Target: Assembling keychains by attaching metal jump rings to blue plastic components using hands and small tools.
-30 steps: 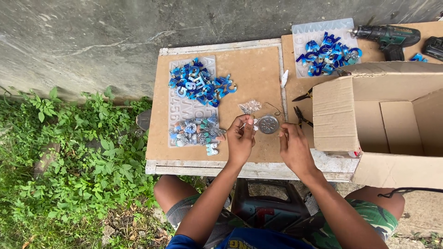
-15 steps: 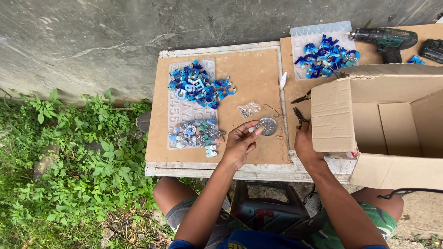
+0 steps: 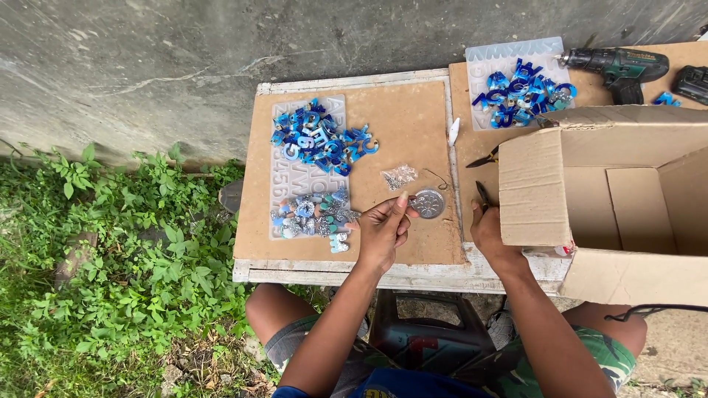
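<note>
- Nearest, over the table's front edge (image 3: 346, 274): left hand (image 3: 383, 232) with fingers curled in and thumb laid along the forefinger. Cannot tell whether anything small is pinched there.
- To its right: right hand (image 3: 490, 230), closed about the lower end of dark pliers (image 3: 482, 194), with the outer fingers hidden by the cardboard box (image 3: 549, 188).
- Pliers' long axis running away from the right fingers, leaning slightly left, with the nose pointing at the far side of the board.
- Just beyond the left fingertips, almost touching the thumb tip: round metal disc (image 3: 428, 203), lying flat, with no long axis to speak of.
- Risk: could knock the disc off line with the left thumb, being so close to it.
- Risk: could catch the box flap with the right knuckles, pressed right beside it, and jolt the pliers.
- Left of the left fingers: grey and pale-blue letter pieces (image 3: 313, 214), near enough for a wrist to scatter.
- A little past the disc: small clear bag of bits (image 3: 399, 177), light and easily swept away.
- Farther off: second pair of pliers (image 3: 483, 158), blue letter pile (image 3: 321, 138), cordless drill (image 3: 616, 68).
</note>
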